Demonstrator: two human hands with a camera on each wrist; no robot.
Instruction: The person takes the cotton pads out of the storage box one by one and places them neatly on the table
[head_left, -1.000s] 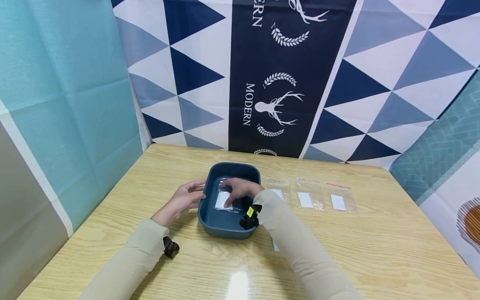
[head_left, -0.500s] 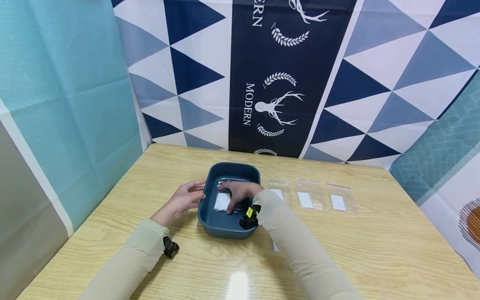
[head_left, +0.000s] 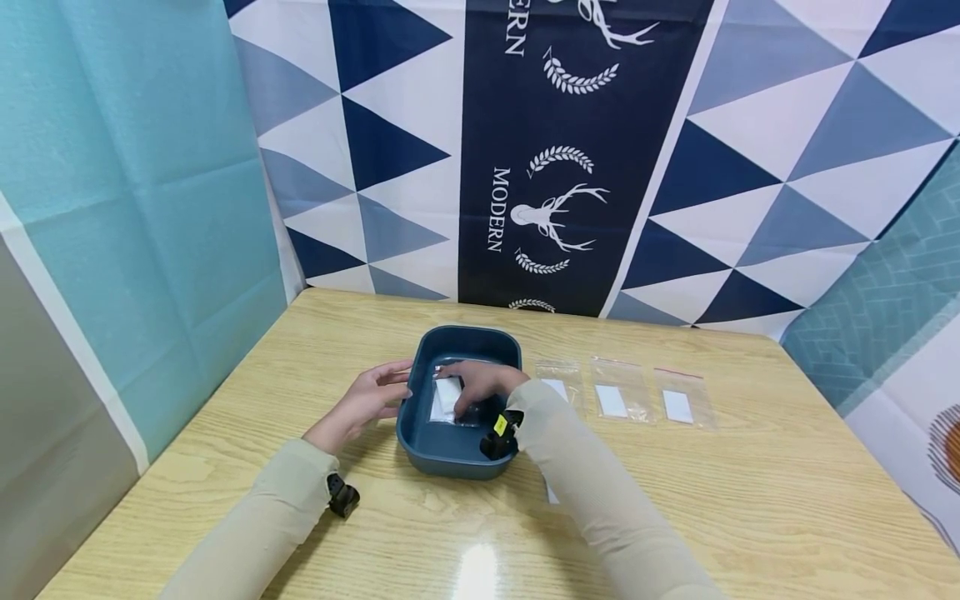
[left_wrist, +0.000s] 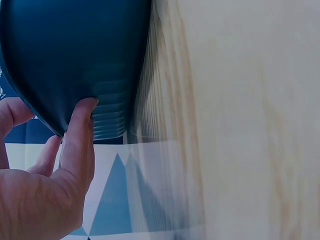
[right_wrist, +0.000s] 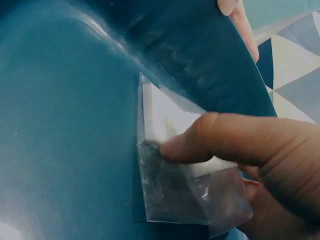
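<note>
A dark blue-green plastic bin (head_left: 457, 468) stands on the wooden table, its rounded rim facing up. At its left wall my left hand (head_left: 365, 400) holds the rim. In the left wrist view, one finger (left_wrist: 80, 117) lies along the outer wall while another reaches over the edge. Inside the bin, my right hand (head_left: 480, 385) pinches a clear zip bag (right_wrist: 175, 200) with a white rectangular piece (right_wrist: 160, 112) in it. The thumb presses across the white piece; the other fingers are mostly hidden behind the bag. White layers overlap under this hand in the head view.
Clear zip bags with white pieces lie to the bin's right: one close by (head_left: 573, 385), a middle bag (head_left: 636, 400) and a far-right bag (head_left: 697, 404). Another white piece (head_left: 552, 493) shows beside the right sleeve (head_left: 585, 475). A patterned cloth (head_left: 405, 208) hangs behind the table (head_left: 787, 467).
My right thumb and fingers have drawn closer together on the bag, and its white piece has tilted and shifted slightly. My left hand and the bin have stayed in place.
</note>
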